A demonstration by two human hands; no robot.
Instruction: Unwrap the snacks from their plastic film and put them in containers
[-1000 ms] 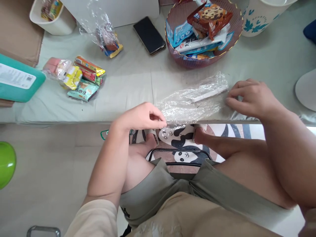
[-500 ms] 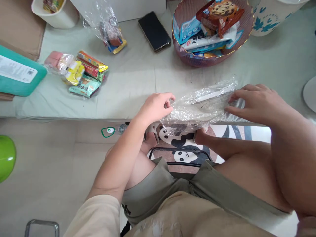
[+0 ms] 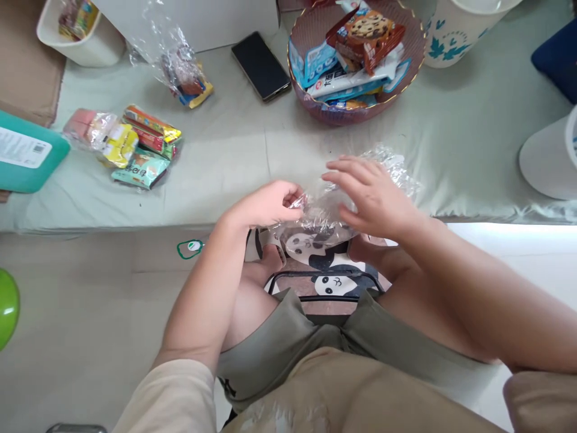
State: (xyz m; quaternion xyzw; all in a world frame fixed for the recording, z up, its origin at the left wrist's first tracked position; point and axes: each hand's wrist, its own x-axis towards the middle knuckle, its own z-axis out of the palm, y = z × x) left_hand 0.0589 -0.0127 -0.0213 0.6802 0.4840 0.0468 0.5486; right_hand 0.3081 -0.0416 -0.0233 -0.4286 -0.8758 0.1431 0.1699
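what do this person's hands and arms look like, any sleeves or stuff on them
The left hand and right hand are bare, with no gloves, rings or watch visible. The left sleeve is short and cream; the right sleeve, partly out of frame, looks darker tan, perhaps from shade.

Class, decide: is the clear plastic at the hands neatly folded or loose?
Loose: the clear plastic is crumpled and wrinkled, showing on both sides of the right hand and drooping over the edge of the table.
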